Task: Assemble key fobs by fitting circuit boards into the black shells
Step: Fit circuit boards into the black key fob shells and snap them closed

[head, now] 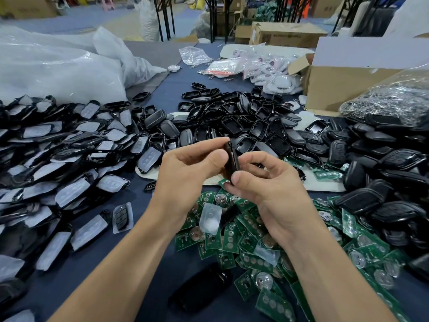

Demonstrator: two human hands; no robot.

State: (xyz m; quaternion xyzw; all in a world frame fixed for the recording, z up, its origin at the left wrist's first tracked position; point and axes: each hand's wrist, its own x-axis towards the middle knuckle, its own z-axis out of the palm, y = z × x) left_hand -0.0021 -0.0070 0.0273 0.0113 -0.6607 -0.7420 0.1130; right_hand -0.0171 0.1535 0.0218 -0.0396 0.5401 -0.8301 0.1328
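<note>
Both hands hold one black key fob shell (232,159) edge-on above the table's middle. My left hand (185,177) grips its left side with thumb and fingers. My right hand (264,182) pinches its right side and lower end, thumb near the bottom. Whether a board sits inside the shell is hidden. A heap of green circuit boards (250,240) lies under and to the right of my hands. Empty black shells (255,122) are piled behind the hands.
Black fob halves with translucent button pads (58,159) cover the left of the blue table. Closed black shells (383,182) pile at right. A black fob (199,291) lies near the front edge. Cardboard boxes (343,84), a bag of metal rings (390,101) and white plastic sacks (58,66) stand behind.
</note>
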